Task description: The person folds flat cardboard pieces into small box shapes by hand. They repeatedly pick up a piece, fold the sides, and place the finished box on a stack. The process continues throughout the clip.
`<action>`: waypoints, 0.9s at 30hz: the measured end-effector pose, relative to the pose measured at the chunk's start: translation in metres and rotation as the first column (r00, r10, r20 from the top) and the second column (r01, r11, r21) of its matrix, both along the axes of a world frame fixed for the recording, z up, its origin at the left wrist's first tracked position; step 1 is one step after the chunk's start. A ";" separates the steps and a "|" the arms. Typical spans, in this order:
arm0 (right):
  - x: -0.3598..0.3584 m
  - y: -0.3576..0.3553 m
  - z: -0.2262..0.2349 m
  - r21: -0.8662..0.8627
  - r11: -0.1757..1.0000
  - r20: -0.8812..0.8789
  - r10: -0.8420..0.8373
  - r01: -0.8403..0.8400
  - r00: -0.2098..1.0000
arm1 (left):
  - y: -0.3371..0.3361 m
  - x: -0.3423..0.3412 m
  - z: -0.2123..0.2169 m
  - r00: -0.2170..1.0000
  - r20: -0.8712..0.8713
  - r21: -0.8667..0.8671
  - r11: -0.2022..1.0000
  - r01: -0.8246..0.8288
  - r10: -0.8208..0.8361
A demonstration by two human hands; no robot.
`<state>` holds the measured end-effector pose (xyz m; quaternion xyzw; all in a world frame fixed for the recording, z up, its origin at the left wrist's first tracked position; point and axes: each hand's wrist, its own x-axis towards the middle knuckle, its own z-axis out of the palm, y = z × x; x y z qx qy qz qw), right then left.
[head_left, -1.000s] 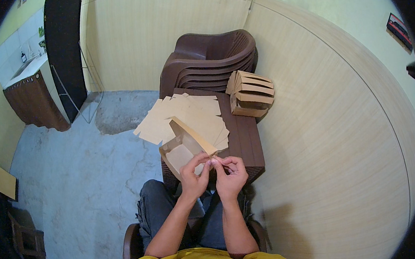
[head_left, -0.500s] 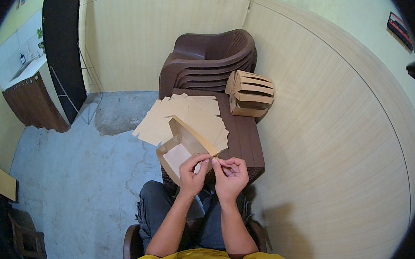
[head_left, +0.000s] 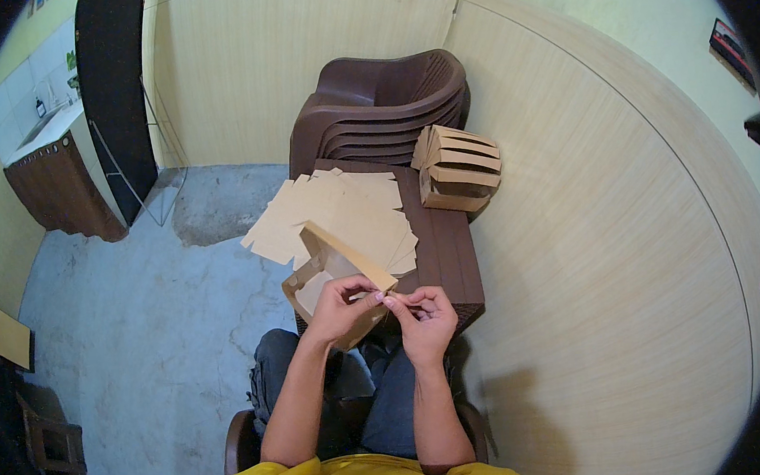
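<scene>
A half-folded brown cardboard box (head_left: 352,256) tilts above my lap at the near edge of the table, its pale inside facing up. My left hand (head_left: 343,307) is closed on its near edge, fingers reaching inside the wall. At the same corner, my right hand (head_left: 424,321) pinches the cardboard between thumb and fingers. The two thumbs nearly touch there, and the fingers hide the exact fold. Just beyond the box, several flat cardboard blanks (head_left: 341,200) lie overlapped on the brown table (head_left: 443,250).
Folded cardboard boxes (head_left: 459,167) are nested together at the table's far right corner. Stacked brown plastic chairs (head_left: 378,104) stand behind the table. A wood-patterned wall (head_left: 611,219) runs close along the right. Far left is a sink counter (head_left: 54,125).
The box has tilted and dropped slightly toward my lap. My left hand has shifted a little left and up around its edge, while the right hand still pinches the corner.
</scene>
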<state>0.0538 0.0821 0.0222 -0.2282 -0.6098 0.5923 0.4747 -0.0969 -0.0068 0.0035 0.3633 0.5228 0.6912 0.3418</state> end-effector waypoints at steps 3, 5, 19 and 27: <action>0.000 0.003 -0.001 0.072 0.997 0.060 0.007 -0.012 0.998 | 0.000 -0.004 0.003 0.999 -0.035 -0.028 0.999 0.029 -0.030; -0.001 0.006 -0.002 0.161 0.987 0.094 0.004 -0.019 0.996 | 0.000 -0.003 0.002 0.998 -0.035 -0.017 0.999 0.049 -0.049; -0.009 0.005 -0.005 0.513 0.846 0.064 -0.208 0.147 0.976 | 0.012 0.013 0.000 1.000 -0.023 0.060 0.998 0.007 -0.006; -0.010 0.001 0.001 0.501 0.854 0.069 -0.203 0.142 0.977 | 0.020 0.016 -0.003 0.999 -0.035 0.187 0.982 -0.016 0.023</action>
